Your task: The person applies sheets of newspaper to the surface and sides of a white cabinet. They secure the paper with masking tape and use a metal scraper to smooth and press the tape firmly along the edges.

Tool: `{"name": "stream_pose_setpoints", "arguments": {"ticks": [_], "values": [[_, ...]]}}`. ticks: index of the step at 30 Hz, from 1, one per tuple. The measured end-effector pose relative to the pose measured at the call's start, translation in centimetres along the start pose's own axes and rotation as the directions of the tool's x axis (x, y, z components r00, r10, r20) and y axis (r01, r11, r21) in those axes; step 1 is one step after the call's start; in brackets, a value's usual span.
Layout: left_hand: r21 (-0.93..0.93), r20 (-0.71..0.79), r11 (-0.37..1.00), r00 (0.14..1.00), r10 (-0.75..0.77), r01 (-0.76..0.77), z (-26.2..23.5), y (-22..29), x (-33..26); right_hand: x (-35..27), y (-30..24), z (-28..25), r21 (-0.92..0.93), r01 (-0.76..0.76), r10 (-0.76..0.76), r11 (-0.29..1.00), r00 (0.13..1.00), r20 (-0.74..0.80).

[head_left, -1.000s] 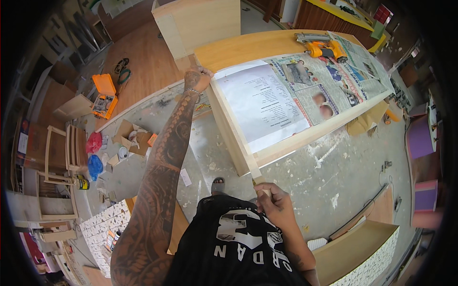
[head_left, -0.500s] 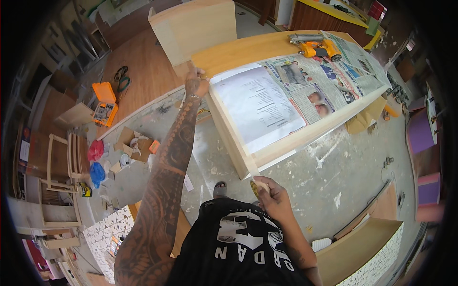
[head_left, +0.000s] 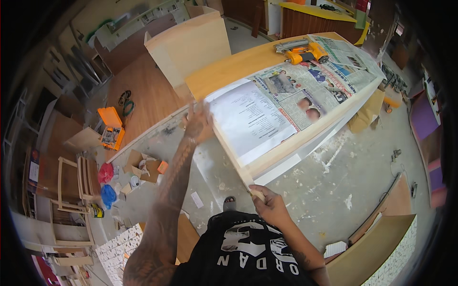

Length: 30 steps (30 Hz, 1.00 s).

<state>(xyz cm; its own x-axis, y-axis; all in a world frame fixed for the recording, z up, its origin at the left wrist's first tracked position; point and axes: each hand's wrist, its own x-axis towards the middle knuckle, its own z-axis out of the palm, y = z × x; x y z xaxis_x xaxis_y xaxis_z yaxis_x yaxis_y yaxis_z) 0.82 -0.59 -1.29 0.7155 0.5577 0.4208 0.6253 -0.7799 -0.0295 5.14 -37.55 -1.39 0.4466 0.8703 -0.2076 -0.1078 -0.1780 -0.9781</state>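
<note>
The fingers of the right hand point(head_left: 269, 207) are curled shut around the near corner of a long pale wooden board point(head_left: 248, 64), low in the centre of the frame. The left hand point(head_left: 198, 125), blurred, is laid against the board's left end edge, left of centre; whether its fingers are closed on the edge cannot be told. The board is seen stretching from both hands up toward the upper right. Newspaper sheets point(head_left: 286, 95) are spread over its top, and a yellow cordless drill point(head_left: 305, 53) is lying at its far end. An open orange tool case point(head_left: 111, 127) is seen on the floor at left.
</note>
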Motion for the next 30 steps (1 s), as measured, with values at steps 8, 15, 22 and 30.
{"name": "stream_pose_setpoints", "arguments": {"ticks": [8, 15, 22, 30], "values": [[-0.595, 0.069, 0.756, 0.919, 0.387, -0.274, -7.9, 11.0, -14.5, -0.1, -0.7, -1.0, -0.053, -0.084, 0.085, 0.995, 0.996, 0.026], [-0.568, -0.009, 0.785, 0.955, 0.297, -0.249, -3.5, 4.0, -7.6, -0.6, -0.8, -1.6, -0.136, 0.006, 0.005, 0.991, 0.997, 0.081], [-0.392, -0.039, 0.898, 0.979, 0.199, -0.198, 2.1, -4.9, 4.6, -0.6, -1.4, -0.9, -0.088, -0.075, 0.074, 0.993, 0.997, -0.011], [-0.63, -0.078, 0.745, 0.973, 0.219, -0.219, 1.1, 2.0, 15.3, -0.6, -3.6, 1.0, -0.227, -0.096, 0.046, 0.969, 0.976, -0.213]]}}
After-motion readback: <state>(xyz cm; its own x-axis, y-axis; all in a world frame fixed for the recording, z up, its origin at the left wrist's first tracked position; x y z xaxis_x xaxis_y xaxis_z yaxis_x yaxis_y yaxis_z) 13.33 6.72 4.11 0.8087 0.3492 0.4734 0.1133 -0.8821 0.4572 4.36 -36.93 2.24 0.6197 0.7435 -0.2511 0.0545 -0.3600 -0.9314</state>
